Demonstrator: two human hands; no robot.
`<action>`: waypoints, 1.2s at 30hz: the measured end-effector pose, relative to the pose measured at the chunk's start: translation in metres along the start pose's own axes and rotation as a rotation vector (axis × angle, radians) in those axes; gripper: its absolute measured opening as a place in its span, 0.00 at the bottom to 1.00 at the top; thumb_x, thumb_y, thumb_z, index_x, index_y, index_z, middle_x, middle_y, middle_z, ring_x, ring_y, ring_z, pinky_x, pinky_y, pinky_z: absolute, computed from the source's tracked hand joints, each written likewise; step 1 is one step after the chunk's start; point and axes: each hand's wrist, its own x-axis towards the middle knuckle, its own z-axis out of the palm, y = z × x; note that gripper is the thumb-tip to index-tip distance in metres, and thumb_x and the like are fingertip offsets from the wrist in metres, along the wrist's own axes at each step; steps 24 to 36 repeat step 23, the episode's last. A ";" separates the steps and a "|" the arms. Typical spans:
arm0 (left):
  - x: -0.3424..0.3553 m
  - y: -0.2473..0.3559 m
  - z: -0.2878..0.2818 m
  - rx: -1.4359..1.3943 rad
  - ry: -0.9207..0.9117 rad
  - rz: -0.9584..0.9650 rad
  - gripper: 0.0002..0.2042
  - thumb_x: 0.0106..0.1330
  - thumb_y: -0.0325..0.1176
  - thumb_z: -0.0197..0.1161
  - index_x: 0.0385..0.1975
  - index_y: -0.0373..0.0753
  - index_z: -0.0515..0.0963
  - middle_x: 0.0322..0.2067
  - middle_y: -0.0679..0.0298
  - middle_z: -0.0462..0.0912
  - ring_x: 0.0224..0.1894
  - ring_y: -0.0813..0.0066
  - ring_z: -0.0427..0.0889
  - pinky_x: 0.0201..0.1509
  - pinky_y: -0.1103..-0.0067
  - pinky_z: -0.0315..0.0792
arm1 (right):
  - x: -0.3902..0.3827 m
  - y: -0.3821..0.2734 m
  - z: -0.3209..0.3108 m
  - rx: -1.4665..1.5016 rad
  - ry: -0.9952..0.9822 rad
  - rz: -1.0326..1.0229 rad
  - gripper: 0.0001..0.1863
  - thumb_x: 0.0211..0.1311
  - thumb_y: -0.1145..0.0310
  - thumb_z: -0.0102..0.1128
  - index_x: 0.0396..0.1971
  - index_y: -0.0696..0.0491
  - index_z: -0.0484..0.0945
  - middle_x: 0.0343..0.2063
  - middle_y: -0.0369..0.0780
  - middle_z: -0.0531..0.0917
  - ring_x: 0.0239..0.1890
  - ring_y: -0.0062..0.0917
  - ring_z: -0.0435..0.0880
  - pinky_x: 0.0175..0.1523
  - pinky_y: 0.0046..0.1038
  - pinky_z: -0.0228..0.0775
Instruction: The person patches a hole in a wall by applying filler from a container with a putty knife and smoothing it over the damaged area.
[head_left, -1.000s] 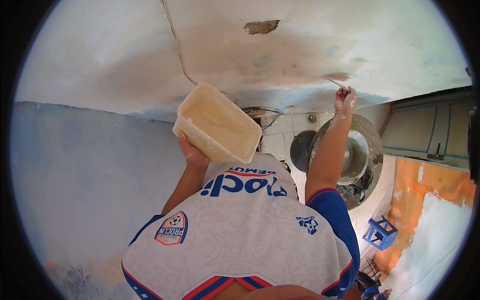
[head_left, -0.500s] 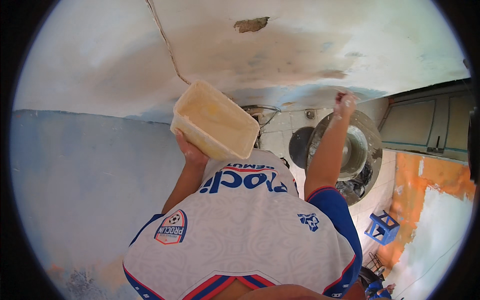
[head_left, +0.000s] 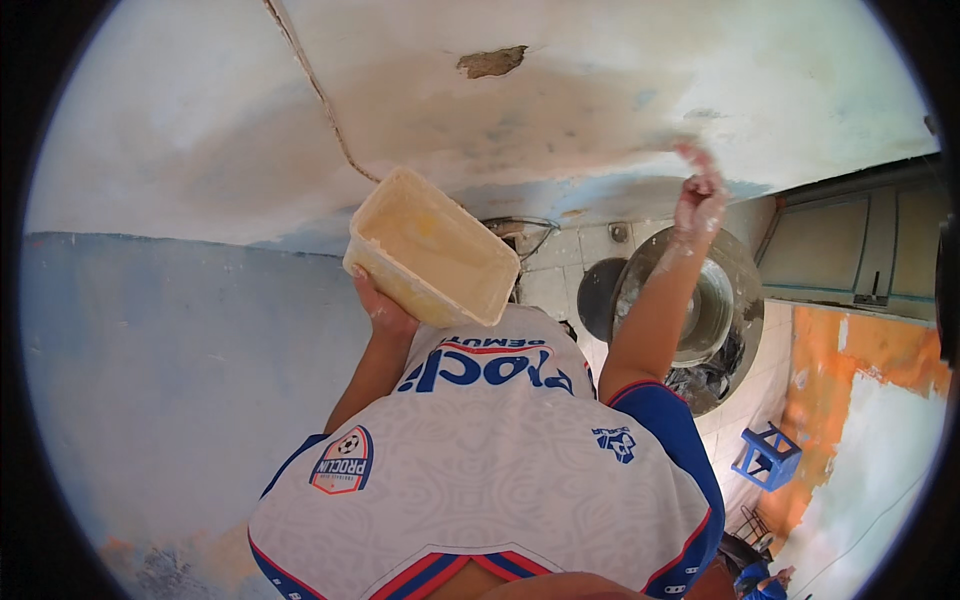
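Note:
My left hand (head_left: 383, 308) holds a cream rectangular plastic tub (head_left: 432, 247) from below, raised at chest height; its inside is smeared with pale paste. My right hand (head_left: 699, 196) is stretched up against the whitish, stained ceiling (head_left: 600, 110). Its fingers are closed around a thin, blurred blade tool and dusted with white. A brown patch of missing plaster (head_left: 492, 62) and a long crack (head_left: 318, 92) mark the ceiling left of that hand. My white and blue jersey (head_left: 470, 470) fills the lower middle.
Below my right arm are large round metal basins (head_left: 700, 310) on a tiled floor. A small blue stool (head_left: 765, 455) stands by an orange-painted wall (head_left: 880, 365). A grey panelled door (head_left: 850, 250) is at right, a blue-grey wall (head_left: 170, 370) at left.
My right hand has slid to the right along the ceiling. The tub in my left hand has stayed almost where it was.

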 end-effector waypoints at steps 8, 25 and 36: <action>0.005 0.005 0.004 0.030 0.031 0.010 0.40 0.72 0.68 0.46 0.74 0.44 0.58 0.70 0.56 0.66 0.70 0.54 0.67 0.73 0.60 0.65 | 0.052 0.031 0.010 -0.044 -0.019 0.112 0.07 0.71 0.74 0.55 0.29 0.54 0.75 0.21 0.36 0.77 0.24 0.21 0.74 0.34 0.26 0.71; 0.008 0.005 0.001 -0.012 0.115 -0.109 0.40 0.72 0.68 0.44 0.73 0.43 0.59 0.70 0.57 0.67 0.71 0.56 0.67 0.75 0.61 0.63 | 0.022 0.006 -0.085 0.398 -0.166 0.075 0.14 0.69 0.70 0.48 0.43 0.67 0.76 0.34 0.42 0.82 0.27 0.22 0.73 0.38 0.29 0.68; 0.008 0.005 0.001 -0.012 0.115 -0.109 0.40 0.72 0.68 0.44 0.73 0.43 0.59 0.70 0.57 0.67 0.71 0.56 0.67 0.75 0.61 0.63 | 0.022 0.006 -0.085 0.398 -0.166 0.075 0.14 0.69 0.70 0.48 0.43 0.67 0.76 0.34 0.42 0.82 0.27 0.22 0.73 0.38 0.29 0.68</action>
